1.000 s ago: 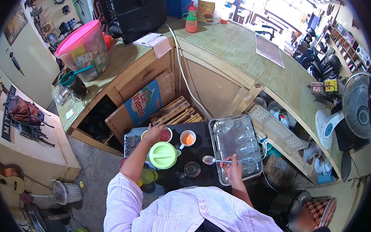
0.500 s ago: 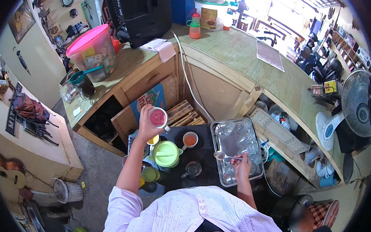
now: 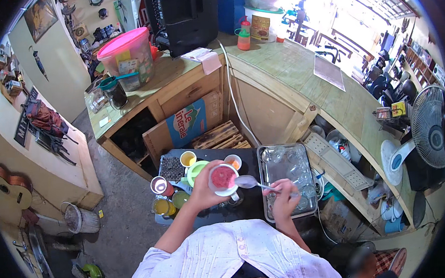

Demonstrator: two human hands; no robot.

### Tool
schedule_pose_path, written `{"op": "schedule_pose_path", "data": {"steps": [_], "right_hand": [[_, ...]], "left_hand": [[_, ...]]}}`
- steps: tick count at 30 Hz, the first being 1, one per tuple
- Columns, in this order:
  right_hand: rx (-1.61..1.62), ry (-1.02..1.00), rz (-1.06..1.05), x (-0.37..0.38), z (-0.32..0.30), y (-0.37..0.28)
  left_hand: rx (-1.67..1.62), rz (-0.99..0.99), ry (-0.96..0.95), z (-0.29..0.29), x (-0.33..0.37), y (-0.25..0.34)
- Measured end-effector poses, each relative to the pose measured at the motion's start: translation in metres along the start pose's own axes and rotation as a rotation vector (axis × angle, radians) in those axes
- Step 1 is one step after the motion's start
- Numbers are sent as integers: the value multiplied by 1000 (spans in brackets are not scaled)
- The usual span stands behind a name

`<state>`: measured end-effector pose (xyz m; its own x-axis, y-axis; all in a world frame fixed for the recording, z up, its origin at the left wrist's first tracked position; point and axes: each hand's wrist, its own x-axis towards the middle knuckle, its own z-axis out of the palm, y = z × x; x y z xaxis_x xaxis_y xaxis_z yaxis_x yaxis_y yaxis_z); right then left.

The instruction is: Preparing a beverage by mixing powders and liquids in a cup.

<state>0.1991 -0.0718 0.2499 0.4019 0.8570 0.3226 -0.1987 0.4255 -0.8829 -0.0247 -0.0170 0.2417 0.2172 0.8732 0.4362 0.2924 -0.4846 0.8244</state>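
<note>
Clasping a white cup [image 3: 226, 193] at frame centre in my left grip [image 3: 205, 190], I pinch a spoon [image 3: 248, 181] with my right grip [image 3: 285, 197].

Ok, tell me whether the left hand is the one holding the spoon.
No, the right hand holds the spoon, while the left hand grips the white cup with pink-red contents.

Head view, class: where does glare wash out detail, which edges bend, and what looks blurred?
In the head view, glare bleaches the upper right, beyond the counter; also in the head view, that counter's front edge bows, and black fills the corners; again in the head view, the right hand holding the spoon looks slightly smeared, and a patch at lower right is blurred.
</note>
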Motion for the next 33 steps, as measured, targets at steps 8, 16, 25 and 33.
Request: {"op": "schedule_pose_path", "data": {"steps": [8,16,25,33], "right_hand": [[-638,-596,-658,-17,-4,-13],[-546,-726,-595,-38,-6,-23],[-591,-620,-703,-31,-15,-22],[-537,-689,-698,-27,-13,-21]], "left_hand": [[-60,21,-96,19,-35,12],[-201,97,-60,39,-45,19],[-151,107,-39,44,-50,20],[-167,69,-48,46,-60,8]]}}
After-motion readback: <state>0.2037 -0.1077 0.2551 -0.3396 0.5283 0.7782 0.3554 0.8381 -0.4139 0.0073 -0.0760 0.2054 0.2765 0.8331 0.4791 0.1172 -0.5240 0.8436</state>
